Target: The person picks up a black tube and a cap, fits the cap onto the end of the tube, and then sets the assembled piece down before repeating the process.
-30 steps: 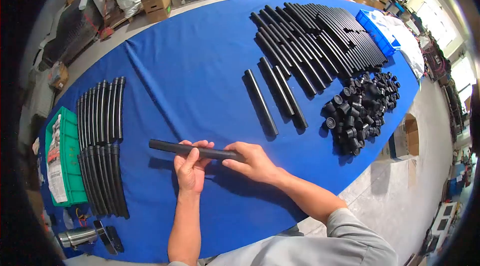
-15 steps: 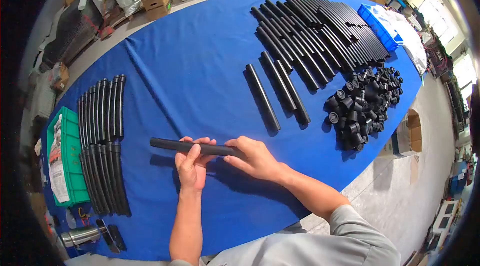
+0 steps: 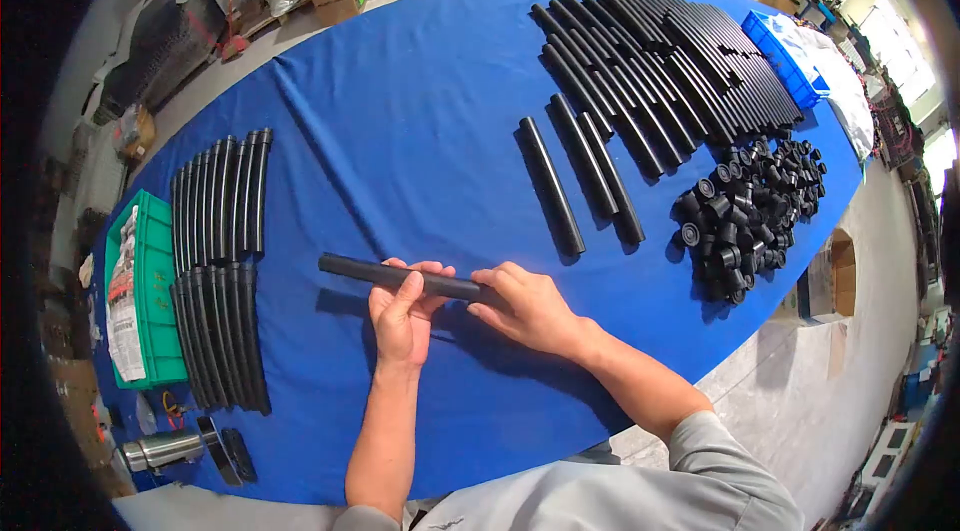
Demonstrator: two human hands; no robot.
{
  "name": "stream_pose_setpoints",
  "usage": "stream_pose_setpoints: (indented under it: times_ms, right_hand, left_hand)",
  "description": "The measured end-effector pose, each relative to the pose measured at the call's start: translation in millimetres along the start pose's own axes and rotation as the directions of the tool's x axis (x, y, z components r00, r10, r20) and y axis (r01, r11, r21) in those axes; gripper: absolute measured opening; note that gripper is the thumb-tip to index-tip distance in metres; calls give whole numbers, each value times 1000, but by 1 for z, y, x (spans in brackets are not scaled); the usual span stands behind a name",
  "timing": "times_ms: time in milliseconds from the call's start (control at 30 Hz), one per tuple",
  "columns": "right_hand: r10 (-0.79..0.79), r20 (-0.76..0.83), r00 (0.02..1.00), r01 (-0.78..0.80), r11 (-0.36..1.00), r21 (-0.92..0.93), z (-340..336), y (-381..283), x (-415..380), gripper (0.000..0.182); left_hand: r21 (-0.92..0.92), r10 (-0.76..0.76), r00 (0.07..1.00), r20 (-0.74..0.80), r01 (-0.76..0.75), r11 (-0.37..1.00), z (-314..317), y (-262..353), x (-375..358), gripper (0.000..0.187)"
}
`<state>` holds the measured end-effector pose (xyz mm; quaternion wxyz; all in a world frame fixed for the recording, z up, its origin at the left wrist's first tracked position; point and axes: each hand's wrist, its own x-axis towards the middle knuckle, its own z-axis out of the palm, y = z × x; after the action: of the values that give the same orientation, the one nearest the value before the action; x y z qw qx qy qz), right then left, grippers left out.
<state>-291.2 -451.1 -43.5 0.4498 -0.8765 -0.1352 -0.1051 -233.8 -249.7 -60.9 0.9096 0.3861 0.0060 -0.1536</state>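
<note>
A black tube [image 3: 365,271] lies across both hands above the blue table, its free end pointing left. My left hand [image 3: 408,311] holds it near the middle, thumb on top and fingers behind. Around its right end my right hand [image 3: 525,306] is closed; that end is hidden in the palm, so a cap there cannot be made out. Beyond the right hand several loose black tubes [image 3: 552,186] rest on the cloth, with a heap of black caps [image 3: 740,221] farther right.
Many black tubes [image 3: 650,71] lie in rows at the back right, beside a blue crate [image 3: 785,59]. At the left are two rows of capped tubes [image 3: 218,201], a green crate [image 3: 160,291] with paper, a metal cup [image 3: 165,451] and a dark flat object [image 3: 220,451].
The whole view has shifted, so the table and its items appear farther right and slightly higher. Both hands keep their hold on the tube, with little change in pose.
</note>
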Motion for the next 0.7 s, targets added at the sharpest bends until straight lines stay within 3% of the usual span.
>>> stream_pose_setpoints:
  times_ms: [67, 100, 167, 267, 367, 467, 500, 567, 600, 633, 667, 700]
  right_hand:
    - [11, 3, 1000, -11, 1000, -10, 1, -3, -1, 42]
    - [224, 100, 969, -238, 956, 169, -5, -11, 2, 41]
    - [529, 378, 759, -650, 637, 414, -22, -29, 12, 41]
    - [322, 131, 938, -347, 883, 316, -10, -15, 4, 40]
    - [-85, -65, 994, 81, 994, -70, 0, 1, 2, 43]
    - [-31, -77, 997, 30, 1000, -8, 2, -2, 0, 46]
    - [182, 25, 983, -184, 971, 151, -3, -5, 4, 46]
    - [505, 337, 795, -605, 707, 367, -15, -15, 6, 46]
    - [433, 246, 867, -494, 808, 320, -12, -11, 4, 48]
    - [237, 77, 969, -248, 945, 213, -9, -10, 4, 50]
    - [-2, -70, 998, 6, 998, 55, -7, -7, 4, 51]
    - [-18, -61, 998, 18, 1000, -3, -4, -3, 2, 51]
  left_hand:
    - [-7, 0, 1000, 0, 0, 1000, -1, 1, -1, 20]
    - [-4, -4, 1000, 3, 4, 1000, -1, 2, -1, 19]
    - [-3, -7, 1000, 10, 7, 1000, -1, 0, -1, 18]
    - [-6, -2, 1000, 9, 2, 1000, -2, 0, 0, 17]
    - [-6, 2, 1000, -11, -2, 1000, -2, 1, 0, 18]
    - [-9, -11, 1000, -23, 11, 1000, 0, 0, 1, 19]
    - [-5, -13, 999, -30, 13, 1000, 2, 1, 1, 20]
    - [-31, -31, 999, -42, 30, 999, 0, 1, -2, 26]
    - [-46, -27, 999, -43, 25, 999, 1, 1, -2, 26]
    - [-54, -29, 998, -55, 26, 998, 2, 2, -3, 26]
    - [-66, -29, 998, -62, 25, 997, 3, 2, -2, 25]
    - [-38, -10, 999, -37, 9, 999, 0, 0, -1, 21]
